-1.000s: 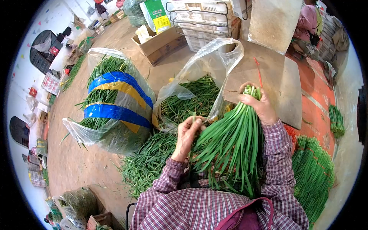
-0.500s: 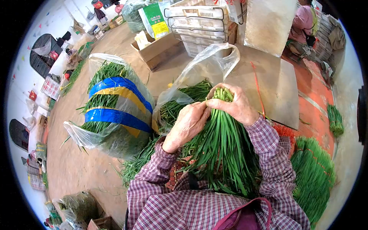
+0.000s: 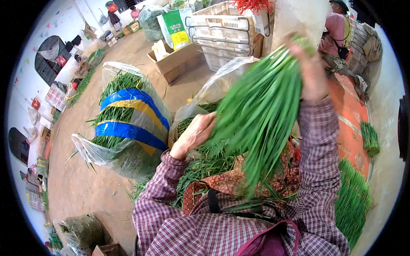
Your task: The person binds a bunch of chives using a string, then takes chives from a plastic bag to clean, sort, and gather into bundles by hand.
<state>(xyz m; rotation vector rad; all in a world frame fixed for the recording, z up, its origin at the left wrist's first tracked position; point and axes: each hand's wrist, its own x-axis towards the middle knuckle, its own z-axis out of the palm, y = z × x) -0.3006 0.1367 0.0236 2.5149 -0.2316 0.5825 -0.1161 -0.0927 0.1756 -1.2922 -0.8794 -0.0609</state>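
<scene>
My right hand (image 3: 311,70), blurred by motion, is wrapped round the pale stem ends of a bunch of garlic chives (image 3: 260,102). The bunch is raised, and its long green leaves fan down to the left over my lap. My left hand (image 3: 195,134) is closed beside the left edge of the leaves. Its fingertips are partly hidden, so I cannot make out what they hold. Loose green leaves (image 3: 200,170) and a patterned reddish cloth (image 3: 230,181) lie on my lap. Behind my left hand stands an open clear plastic bag (image 3: 213,87) with greens in it.
A stuffed plastic bag with blue and yellow bands (image 3: 132,123) stands at left. Beyond are a cardboard box (image 3: 177,64), stacked white crates (image 3: 222,34) and red ties (image 3: 252,5). Bundled greens (image 3: 352,200) lie at right. Another person (image 3: 335,32) sits at the upper right.
My right hand has lifted the bunch up and to the right, away from my left hand. My left hand has come off the stem ends and lies slightly lower and left.
</scene>
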